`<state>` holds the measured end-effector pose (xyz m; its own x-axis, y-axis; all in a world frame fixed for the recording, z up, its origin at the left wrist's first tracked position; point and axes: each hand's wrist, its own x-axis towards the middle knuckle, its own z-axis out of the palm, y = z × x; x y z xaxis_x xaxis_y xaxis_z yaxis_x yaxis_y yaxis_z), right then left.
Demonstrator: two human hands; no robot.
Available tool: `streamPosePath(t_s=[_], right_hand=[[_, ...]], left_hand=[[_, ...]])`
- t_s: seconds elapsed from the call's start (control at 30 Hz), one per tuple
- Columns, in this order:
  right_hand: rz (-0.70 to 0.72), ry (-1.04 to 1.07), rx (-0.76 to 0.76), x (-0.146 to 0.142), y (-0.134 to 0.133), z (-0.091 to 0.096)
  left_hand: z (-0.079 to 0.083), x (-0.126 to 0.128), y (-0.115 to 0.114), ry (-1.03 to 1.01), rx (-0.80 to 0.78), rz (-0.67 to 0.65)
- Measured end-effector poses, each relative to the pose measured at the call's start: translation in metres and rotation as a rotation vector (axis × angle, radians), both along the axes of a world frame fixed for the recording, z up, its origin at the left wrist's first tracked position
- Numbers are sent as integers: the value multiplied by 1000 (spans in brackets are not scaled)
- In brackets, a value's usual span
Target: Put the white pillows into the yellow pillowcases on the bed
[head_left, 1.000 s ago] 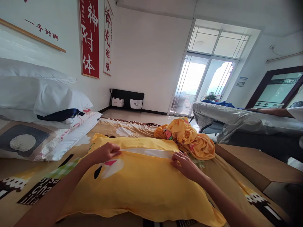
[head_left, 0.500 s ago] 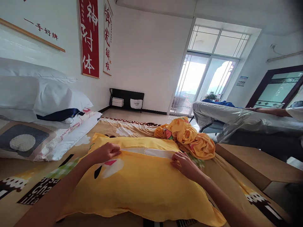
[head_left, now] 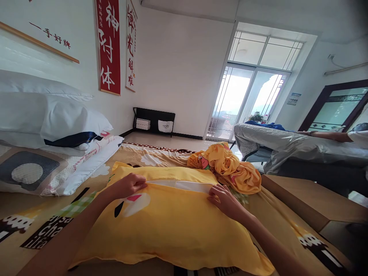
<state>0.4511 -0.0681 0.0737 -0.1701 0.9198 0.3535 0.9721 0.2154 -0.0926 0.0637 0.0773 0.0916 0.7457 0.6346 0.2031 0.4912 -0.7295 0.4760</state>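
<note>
A pillow in a yellow cartoon-print pillowcase [head_left: 172, 222] lies on the bed in front of me. Along its far edge the case gapes, and a strip of the white pillow [head_left: 184, 185] shows in the opening. My left hand [head_left: 129, 184] pinches the left end of that opening, fingers closed on the yellow cloth. My right hand [head_left: 224, 199] grips the right end of the opening, fingers curled on the cloth edge.
A crumpled yellow cloth [head_left: 230, 166] lies just beyond the pillow. White pillows [head_left: 51, 115] and folded bedding are stacked at the left by the wall. At the right another person [head_left: 301, 147] in grey trousers reclines. A wooden bed edge [head_left: 304, 199] runs at the right.
</note>
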Motion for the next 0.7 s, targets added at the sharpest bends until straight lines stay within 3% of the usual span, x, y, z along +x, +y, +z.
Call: streamPosePath(t_s=[0.7], right_hand=[[-24, -32, -11, -3, -1, 4]], left_hand=[[0, 1, 1, -12, 1, -7]])
